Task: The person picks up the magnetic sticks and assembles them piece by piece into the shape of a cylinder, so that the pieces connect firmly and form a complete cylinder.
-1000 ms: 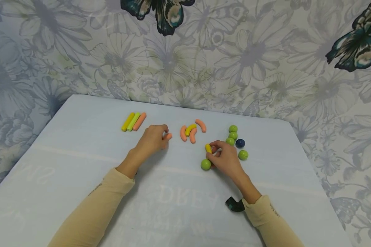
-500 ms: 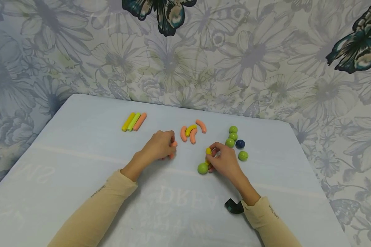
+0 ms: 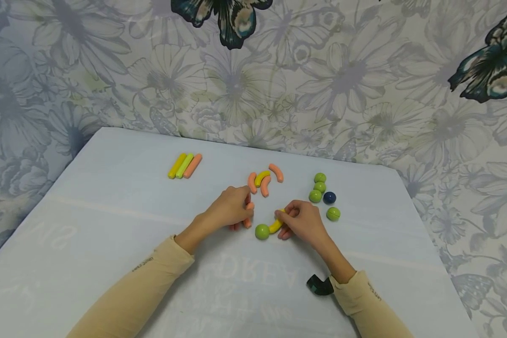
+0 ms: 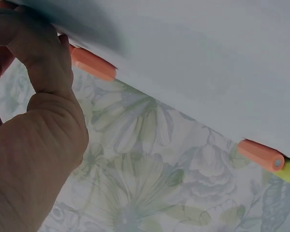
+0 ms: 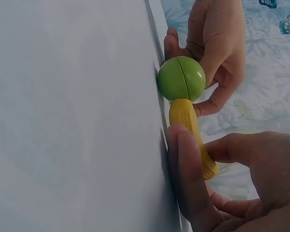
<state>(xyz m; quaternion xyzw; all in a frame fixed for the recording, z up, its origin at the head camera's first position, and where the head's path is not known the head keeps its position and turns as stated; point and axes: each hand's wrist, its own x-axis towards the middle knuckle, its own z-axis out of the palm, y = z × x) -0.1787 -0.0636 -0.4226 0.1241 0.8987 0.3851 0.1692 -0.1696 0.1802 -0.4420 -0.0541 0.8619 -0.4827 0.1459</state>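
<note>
In the head view, your left hand (image 3: 227, 206) grips an orange stick (image 3: 247, 222) at its fingers' right; your right hand (image 3: 305, 222) pinches a curved yellow stick (image 3: 274, 228), left end against a green ball (image 3: 262, 231). Left wrist: grip hidden. Right wrist: the curved yellow stick lies between thumb and fingers.

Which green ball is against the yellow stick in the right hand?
The green ball at the left end of the curved yellow stick that the right hand pinches. The other four green balls lie farther right, away from that stick.
</note>
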